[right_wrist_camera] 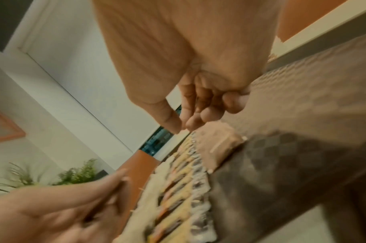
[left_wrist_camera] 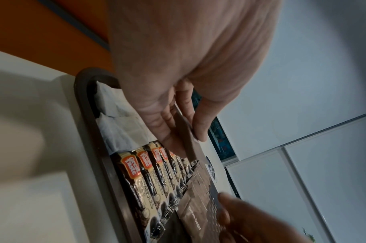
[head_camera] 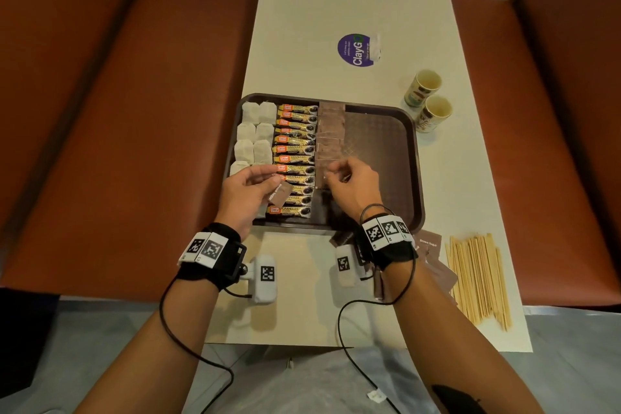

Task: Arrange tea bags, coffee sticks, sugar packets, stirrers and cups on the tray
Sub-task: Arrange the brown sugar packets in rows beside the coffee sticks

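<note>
A brown tray (head_camera: pixel 379 131) holds white tea bags (head_camera: pixel 255 131) on its left, a column of coffee sticks (head_camera: pixel 295 148) beside them, and a column of brown sugar packets (head_camera: pixel 331 131) toward the middle. My left hand (head_camera: pixel 268 180) hovers over the tray's near left and pinches a few brown sugar packets (head_camera: pixel 280 195) between thumb and fingers (left_wrist_camera: pixel 200 134). My right hand (head_camera: pixel 336 173) is at the near end of the sugar column with its fingers curled. In the right wrist view its thumb and fingertips (right_wrist_camera: pixel 190 125) nearly meet with nothing visible between them.
Two paper cups (head_camera: pixel 423 87) (head_camera: pixel 435 112) stand on the table right of the tray. A pile of wooden stirrers (head_camera: pixel 479 276) and loose sugar packets (head_camera: pixel 430 245) lie at the near right. A purple sticker (head_camera: pixel 358 50) sits farther back. Orange benches flank the narrow table.
</note>
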Motion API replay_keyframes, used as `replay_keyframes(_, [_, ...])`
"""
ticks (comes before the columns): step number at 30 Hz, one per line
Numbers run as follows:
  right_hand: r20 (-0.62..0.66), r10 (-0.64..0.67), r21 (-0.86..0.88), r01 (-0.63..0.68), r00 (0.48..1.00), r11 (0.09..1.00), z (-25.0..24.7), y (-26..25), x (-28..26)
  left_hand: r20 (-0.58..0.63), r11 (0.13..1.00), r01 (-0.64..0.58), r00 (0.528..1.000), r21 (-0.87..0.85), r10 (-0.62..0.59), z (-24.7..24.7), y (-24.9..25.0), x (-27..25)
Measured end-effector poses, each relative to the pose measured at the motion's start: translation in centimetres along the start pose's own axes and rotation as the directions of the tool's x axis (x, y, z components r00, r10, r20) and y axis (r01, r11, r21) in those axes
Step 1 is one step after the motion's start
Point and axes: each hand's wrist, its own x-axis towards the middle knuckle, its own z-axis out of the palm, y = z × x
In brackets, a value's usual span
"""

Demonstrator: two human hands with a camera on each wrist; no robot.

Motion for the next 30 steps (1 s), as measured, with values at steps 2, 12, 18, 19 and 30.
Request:
replay_keyframes(2, [0.118, -0.058, 0.026, 0.055, 0.991, 0.998, 0.6, -1.3, -1.1, -0.014, 1.0, -0.013, 1.0, -0.002, 0.013, 0.1, 0.0, -0.2])
replay_keyframes(12, [0.225, -0.132, 0.063, 0.121, 0.965, 0.991, 4.0, -3.5, -2.4, -0.005, 0.999, -0.029, 1.0, -0.039, 0.028, -0.9, 0.4, -1.3])
replay_keyframes(18, [0.18, -0.203, 0.029, 0.202, 0.962, 0.979, 3.6, -4.2, -1.8, 0.031, 0.99, -0.082, 0.996, 0.111, 0.079, -1.5, -0.2, -1.8])
replay_keyframes(19, [0.194, -0.202, 0.034, 0.199, 0.96, 0.979, 3.6, -4.2, -1.6, 0.022, 0.99, -0.087, 0.996, 0.11, 0.085, -1.5, -0.3, -1.9])
replay_keyframes(30, [0.121, -0.151, 0.139, 0.134, 0.981, 0.981, 3.4, -3.4, -1.2, -0.068, 0.992, -0.117, 0.99, 0.034, 0.12, -1.0, -0.1, -2.2])
